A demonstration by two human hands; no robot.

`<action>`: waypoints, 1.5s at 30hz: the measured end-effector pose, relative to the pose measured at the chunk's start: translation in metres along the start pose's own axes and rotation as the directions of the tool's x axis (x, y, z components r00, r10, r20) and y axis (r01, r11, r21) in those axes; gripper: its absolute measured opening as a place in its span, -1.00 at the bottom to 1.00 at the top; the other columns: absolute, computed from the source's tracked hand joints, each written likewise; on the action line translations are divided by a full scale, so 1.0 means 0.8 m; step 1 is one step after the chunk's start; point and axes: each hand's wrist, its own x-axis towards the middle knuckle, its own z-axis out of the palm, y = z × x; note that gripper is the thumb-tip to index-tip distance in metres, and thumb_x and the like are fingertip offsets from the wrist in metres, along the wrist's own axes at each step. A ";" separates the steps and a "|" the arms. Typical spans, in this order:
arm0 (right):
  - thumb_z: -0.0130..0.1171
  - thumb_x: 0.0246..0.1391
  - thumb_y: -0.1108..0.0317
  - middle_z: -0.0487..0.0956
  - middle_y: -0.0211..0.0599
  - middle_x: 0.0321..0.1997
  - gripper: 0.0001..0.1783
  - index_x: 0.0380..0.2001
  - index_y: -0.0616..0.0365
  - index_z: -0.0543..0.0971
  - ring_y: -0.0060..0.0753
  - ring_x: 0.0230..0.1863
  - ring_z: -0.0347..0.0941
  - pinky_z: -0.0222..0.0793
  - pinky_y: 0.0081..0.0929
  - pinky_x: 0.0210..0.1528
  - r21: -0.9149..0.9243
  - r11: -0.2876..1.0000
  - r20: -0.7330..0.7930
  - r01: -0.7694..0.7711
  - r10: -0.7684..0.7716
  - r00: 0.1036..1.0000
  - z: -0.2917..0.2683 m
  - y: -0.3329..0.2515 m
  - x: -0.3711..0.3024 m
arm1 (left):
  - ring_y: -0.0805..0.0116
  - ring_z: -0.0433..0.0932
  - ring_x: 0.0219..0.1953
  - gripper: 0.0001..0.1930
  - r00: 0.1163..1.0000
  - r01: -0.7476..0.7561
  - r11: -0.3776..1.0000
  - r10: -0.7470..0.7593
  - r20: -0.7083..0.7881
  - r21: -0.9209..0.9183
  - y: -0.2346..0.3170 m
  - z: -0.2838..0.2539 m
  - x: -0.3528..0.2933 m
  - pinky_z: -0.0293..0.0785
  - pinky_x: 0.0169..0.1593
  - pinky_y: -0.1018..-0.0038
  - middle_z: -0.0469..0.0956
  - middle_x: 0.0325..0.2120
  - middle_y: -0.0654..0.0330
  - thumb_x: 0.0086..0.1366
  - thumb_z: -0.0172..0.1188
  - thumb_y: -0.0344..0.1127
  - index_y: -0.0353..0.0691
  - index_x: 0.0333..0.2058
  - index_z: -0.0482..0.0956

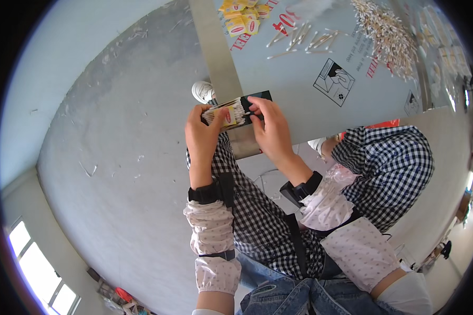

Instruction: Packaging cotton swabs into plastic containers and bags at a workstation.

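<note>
A row of white-tipped cotton swabs (239,111) with a yellow label (229,116) lies side by side against a flat dark box (263,97), at the table's near left corner. My left hand (202,136) is closed round the left end of the swabs, thumb across them beside the label. From the right, my right hand (272,128) curls its fingers and thumb over the dark box, close to the swabs' right-hand tips. The box's underside and part of its outline are hidden by the swabs and my hands.
On the table (289,100), yellow packets (242,18) are heaped at the far left. Several loose swabs (305,39) lie near them, and a large swab pile (386,39) spreads at the far right. Clear packages (449,47) stand beyond it. Checked cloth (389,163) covers my legs below the edge.
</note>
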 end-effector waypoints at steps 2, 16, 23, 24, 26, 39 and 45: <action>0.15 0.00 0.70 0.54 -0.28 -0.25 -0.54 0.01 0.17 0.48 -0.33 -0.28 0.47 0.41 -0.40 -0.16 -0.159 0.985 -0.038 0.071 -0.078 0.996 0.002 0.002 0.002 | 0.50 0.50 -0.43 -0.59 0.999 -0.041 0.999 0.041 -0.020 0.008 0.000 0.005 0.006 0.48 -0.31 0.52 0.59 -0.48 0.18 0.16 0.42 -0.09 -0.36 -0.27 0.56; 0.13 -0.02 0.67 0.60 -0.26 -0.28 -0.57 -0.02 0.20 0.44 -0.17 -0.23 0.49 0.41 -0.25 -0.18 -0.165 0.986 -0.207 0.023 -0.057 0.977 0.028 -0.017 -0.025 | 0.36 0.38 -0.59 -0.55 0.974 -0.081 0.989 0.105 -0.200 0.123 -0.008 0.016 -0.002 0.36 -0.46 0.41 0.45 -0.64 0.14 0.24 0.32 0.00 -0.37 -0.39 0.51; 0.08 0.13 0.59 0.55 -0.20 0.07 -0.55 0.12 0.23 0.39 -0.39 -0.06 0.54 0.37 -0.47 -0.03 0.092 0.996 -0.107 -0.012 0.022 0.994 -0.102 -0.097 -0.057 | -0.02 0.51 -0.19 -0.59 0.964 -0.097 0.995 0.100 -0.248 0.026 0.003 0.031 -0.006 0.42 -0.13 0.21 0.54 -0.24 -0.07 0.34 0.17 -0.01 -0.34 -0.24 0.47; 0.06 0.20 0.54 0.55 -0.21 0.07 -0.58 0.13 0.23 0.39 -0.49 -0.11 0.55 0.36 -0.54 -0.04 0.151 0.986 -0.114 0.075 -0.058 0.992 -0.134 -0.120 -0.063 | -0.02 0.51 -0.19 -0.59 0.961 -0.108 0.994 0.112 -0.252 0.029 -0.003 0.027 -0.009 0.42 -0.13 0.21 0.54 -0.24 -0.07 0.34 0.17 -0.01 -0.34 -0.24 0.47; 0.06 0.23 0.52 0.55 -0.14 0.03 -0.64 0.10 0.28 0.41 -0.52 -0.24 0.56 0.41 -0.57 -0.09 -0.021 0.967 -0.151 0.253 -0.253 0.956 -0.213 -0.177 -0.077 | -0.04 0.47 -0.11 -0.66 0.929 -0.161 0.984 0.176 -0.327 0.074 -0.007 0.014 -0.009 0.40 -0.05 0.19 0.50 -0.16 -0.06 0.38 0.11 -0.11 -0.34 -0.16 0.46; 0.13 0.08 0.56 0.47 -0.16 0.14 -0.61 0.02 0.22 0.44 -0.29 -0.14 0.53 0.43 -0.48 -0.10 -0.575 0.818 -0.139 0.036 -0.141 0.980 -0.417 -0.066 -0.030 | -0.03 0.49 -0.02 -0.71 0.842 -0.483 0.864 0.503 -0.194 0.144 0.109 0.045 -0.004 0.41 0.05 0.22 0.53 -0.07 0.02 0.21 0.20 -0.46 -0.29 -0.07 0.49; 0.31 -0.08 0.51 0.29 -0.15 0.33 -0.22 0.26 0.11 0.29 -0.10 0.30 0.29 0.31 -0.28 0.24 -0.593 0.740 0.344 0.318 -0.124 0.931 -0.313 0.008 0.096 | -0.06 0.39 0.15 -0.49 0.871 -0.492 0.841 0.470 0.144 0.226 0.145 0.121 0.065 0.36 0.17 0.20 0.42 0.12 -0.03 0.13 0.32 -0.38 -0.31 0.06 0.41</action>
